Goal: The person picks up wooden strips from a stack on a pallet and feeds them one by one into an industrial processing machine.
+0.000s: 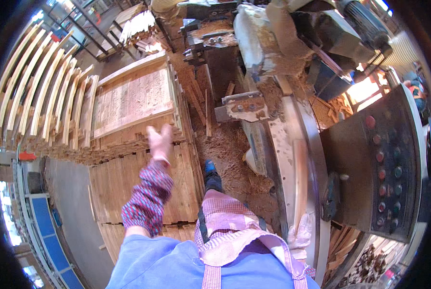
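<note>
My left hand point(160, 140), in a pink glove with a patterned sleeve, reaches out over a stack of flat wooden boards point(143, 173), fingers spread and holding nothing. My right hand point(300, 236), in a white glove, grips the near end of a long narrow wooden strip point(300, 178). The strip lies lengthwise on the curved metal table point(283, 144) of a woodworking machine.
A control panel point(386, 159) with coloured round buttons sits to the right. Sawdust point(230, 154) covers the floor between the boards and the machine. Curved wooden slats point(47, 86) stand in a rack at the left. A framed wooden panel point(133, 98) lies on the far stack.
</note>
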### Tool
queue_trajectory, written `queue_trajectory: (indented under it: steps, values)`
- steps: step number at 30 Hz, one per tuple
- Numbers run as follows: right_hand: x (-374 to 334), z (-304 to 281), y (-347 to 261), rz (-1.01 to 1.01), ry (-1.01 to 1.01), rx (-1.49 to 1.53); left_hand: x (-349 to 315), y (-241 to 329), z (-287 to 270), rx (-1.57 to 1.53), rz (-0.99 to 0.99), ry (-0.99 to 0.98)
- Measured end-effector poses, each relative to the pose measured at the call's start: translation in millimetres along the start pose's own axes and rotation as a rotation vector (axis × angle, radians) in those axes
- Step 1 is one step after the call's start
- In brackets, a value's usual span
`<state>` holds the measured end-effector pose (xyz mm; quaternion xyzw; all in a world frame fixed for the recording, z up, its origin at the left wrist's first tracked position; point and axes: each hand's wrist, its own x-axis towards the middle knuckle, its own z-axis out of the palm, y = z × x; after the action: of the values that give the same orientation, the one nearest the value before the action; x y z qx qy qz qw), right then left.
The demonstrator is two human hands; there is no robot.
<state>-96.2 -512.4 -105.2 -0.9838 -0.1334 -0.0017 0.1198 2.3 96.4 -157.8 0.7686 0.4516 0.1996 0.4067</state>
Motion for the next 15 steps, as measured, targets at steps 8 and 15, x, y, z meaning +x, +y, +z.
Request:
queue_trajectory:
  steps: [8, 15]
  values:
    - [246.6, 44.0, -23.2, -0.208, 0.126, -0.398, 148.7, -25.2, -13.4, -0.001, -0.802, 0.354]
    - [389.3, 52.7, -45.8, -0.279, 0.306, -0.245, 100.1, -8.8, 16.4, 0.157, -0.685, 0.261]
